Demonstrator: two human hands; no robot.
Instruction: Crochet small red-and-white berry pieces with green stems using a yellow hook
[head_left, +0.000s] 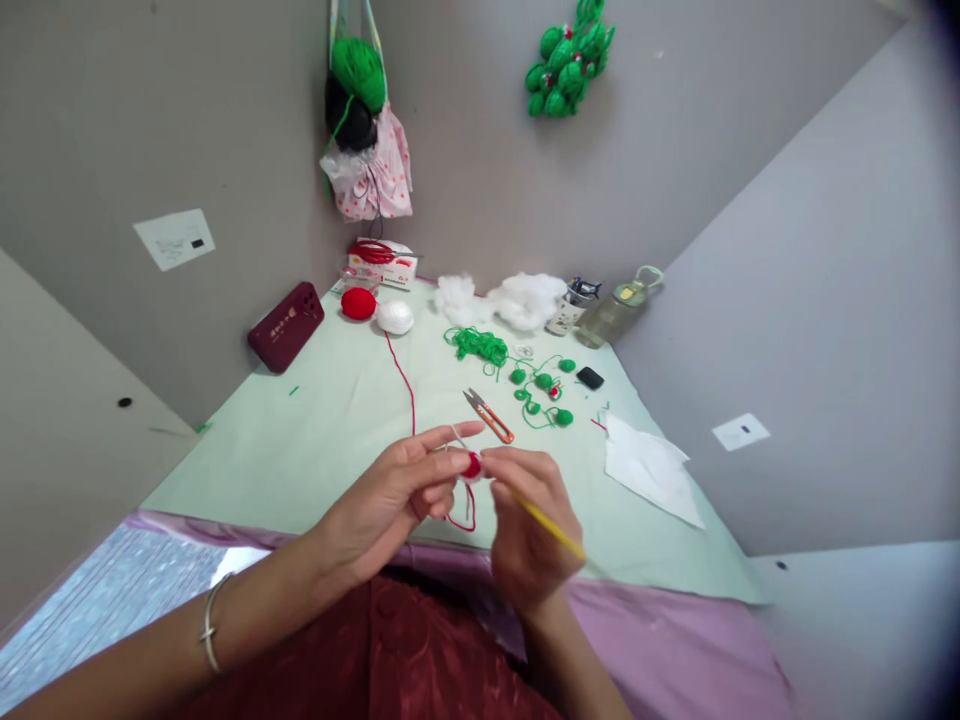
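Between finger and thumb, my left hand (409, 475) pinches a small red crocheted piece (472, 466), and a pale strand of yarn runs over its raised index finger. My right hand (532, 520) is closed around a crochet hook with a yellow handle (551, 525); its tip meets the red piece, though the hook's end is hidden by fingers. A loop of red yarn (471, 515) hangs below the piece. From the red and white balls, a red strand (405, 385) trails across the table toward my left hand. Orange-handled thread snips (491, 418) lie just beyond my fingertips.
On the pale green cloth (345, 440) lie a red yarn ball (358, 303), a white yarn ball (395, 317), green yarn (480, 345), small green crocheted pieces (543, 382), white stuffing (525, 300) and white paper (649, 465). A bottle (615, 312) stands back right; a maroon phone (286, 328) leans left.
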